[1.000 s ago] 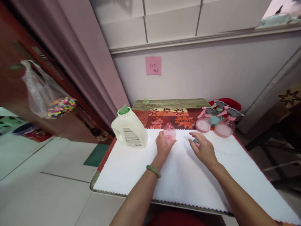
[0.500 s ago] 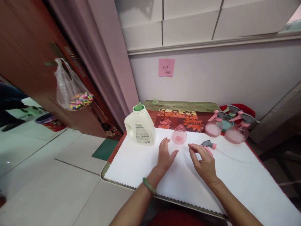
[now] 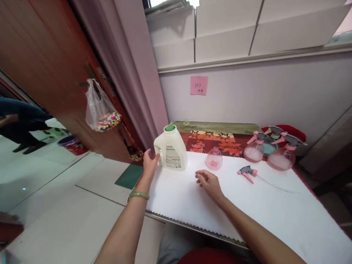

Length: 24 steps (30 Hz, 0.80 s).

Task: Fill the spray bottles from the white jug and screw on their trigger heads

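Observation:
A white jug (image 3: 173, 154) of what looks like detergent, its mouth uncapped with a green spout, stands upright on the white cloth. Beside its handle is my left hand (image 3: 150, 164), fingers apart and holding nothing; whether the thumb touches the handle I cannot tell. My right hand (image 3: 210, 184) hovers over the cloth with loosely bent fingers and nothing in them. Just beyond it stands a clear pink bottle (image 3: 214, 160) without its top. A grey and pink spray head (image 3: 248, 172) with a long thin tube lies to the right.
Several spray bottles with heads on, such as a pink one (image 3: 281, 158), stand at the table's right rear. A small green cap (image 3: 186, 122) rests at the back edge. A bag of colourful pieces (image 3: 109, 121) hangs from the door at left. Another person (image 3: 20, 113) sits beyond the door.
My left hand has moved left, from in front of the pink bottle to the jug's handle. My right hand has shifted left, away from the spray head. The view has turned slightly left.

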### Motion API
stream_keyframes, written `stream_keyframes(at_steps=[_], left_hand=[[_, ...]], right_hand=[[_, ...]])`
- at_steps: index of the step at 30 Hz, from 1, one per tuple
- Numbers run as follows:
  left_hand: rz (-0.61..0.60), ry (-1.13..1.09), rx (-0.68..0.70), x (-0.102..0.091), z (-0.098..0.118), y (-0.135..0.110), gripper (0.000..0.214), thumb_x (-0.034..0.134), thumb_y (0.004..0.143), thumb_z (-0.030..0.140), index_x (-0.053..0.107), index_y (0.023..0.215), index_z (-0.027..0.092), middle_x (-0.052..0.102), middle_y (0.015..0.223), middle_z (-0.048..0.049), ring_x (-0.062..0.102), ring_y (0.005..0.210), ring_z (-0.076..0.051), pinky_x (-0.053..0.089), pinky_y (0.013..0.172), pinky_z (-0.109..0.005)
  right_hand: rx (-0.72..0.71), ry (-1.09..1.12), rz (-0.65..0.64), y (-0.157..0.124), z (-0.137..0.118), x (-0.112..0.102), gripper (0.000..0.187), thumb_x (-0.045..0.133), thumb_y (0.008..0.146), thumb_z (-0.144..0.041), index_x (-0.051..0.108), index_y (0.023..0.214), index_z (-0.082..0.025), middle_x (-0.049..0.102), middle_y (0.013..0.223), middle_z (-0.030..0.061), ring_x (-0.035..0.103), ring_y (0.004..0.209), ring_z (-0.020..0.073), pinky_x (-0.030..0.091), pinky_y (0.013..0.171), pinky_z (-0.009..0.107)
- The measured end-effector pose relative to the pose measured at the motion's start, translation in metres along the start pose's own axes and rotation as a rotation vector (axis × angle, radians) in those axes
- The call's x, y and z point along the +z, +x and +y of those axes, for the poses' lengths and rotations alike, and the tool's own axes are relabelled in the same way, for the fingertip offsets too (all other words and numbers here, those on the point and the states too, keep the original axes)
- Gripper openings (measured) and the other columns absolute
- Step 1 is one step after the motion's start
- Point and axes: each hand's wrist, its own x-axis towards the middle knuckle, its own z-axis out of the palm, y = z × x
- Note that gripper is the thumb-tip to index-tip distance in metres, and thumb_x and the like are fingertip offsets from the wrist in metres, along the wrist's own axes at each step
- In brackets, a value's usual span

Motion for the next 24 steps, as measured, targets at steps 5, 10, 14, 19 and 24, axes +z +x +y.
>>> stream_keyframes(at_steps=[5,10,14,19,24], left_hand=[[-0.100,0.068,-0.041,0.017,0.008,0.008,0.041,0.063,0.094,0.039,0.059,0.129,0.018,0.061,0.130,-0.0115,0.063,0.109,-0.025,0.056,0.090,-0.047],[-0.100,0.227,-0.017,0.014,0.025,0.005,0.042,0.063,0.094,0.039,0.059,0.130,0.018,0.060,0.130,-0.0117,0.063,0.109,-0.025,0.056,0.090,-0.047],[-0.057,0.370,0.119,-0.005,0.056,0.002,0.034,0.055,0.097,0.041,0.061,0.122,0.019,0.064,0.119,-0.0097,0.063,0.106,-0.025,0.052,0.090,-0.045],[-0.010,0.570,0.293,-0.036,0.099,-0.005,0.032,0.048,0.097,0.046,0.062,0.117,0.026,0.065,0.115,-0.0099,0.056,0.113,-0.032,0.040,0.093,-0.047],[-0.002,0.720,0.359,-0.050,0.112,-0.019,0.036,0.045,0.098,0.044,0.059,0.126,0.025,0.065,0.119,-0.0117,0.055,0.112,-0.033,0.036,0.095,-0.049]], right_hand=[[0.027,0.015,-0.003,0.001,0.020,0.008,0.038,0.062,0.084,-0.055,0.072,0.091,-0.019,0.074,0.080,0.0072,0.072,0.068,0.0226,0.058,0.061,0.034],[-0.024,-0.012,-0.023,-0.002,0.021,0.006,0.035,0.062,0.085,-0.054,0.072,0.088,-0.021,0.073,0.077,0.0053,0.071,0.065,0.0214,0.055,0.062,0.032],[-0.048,-0.043,-0.031,-0.001,0.019,0.006,0.032,0.062,0.085,-0.051,0.073,0.086,-0.021,0.074,0.075,0.0051,0.070,0.064,0.0210,0.055,0.063,0.032],[-0.050,-0.037,-0.051,-0.002,0.020,0.006,0.034,0.060,0.087,-0.051,0.072,0.087,-0.020,0.073,0.075,0.0051,0.069,0.063,0.0204,0.054,0.062,0.032],[-0.047,-0.013,-0.054,-0.002,0.018,0.006,0.034,0.060,0.086,-0.053,0.071,0.088,-0.021,0.072,0.075,0.0045,0.069,0.064,0.0206,0.054,0.060,0.031]])
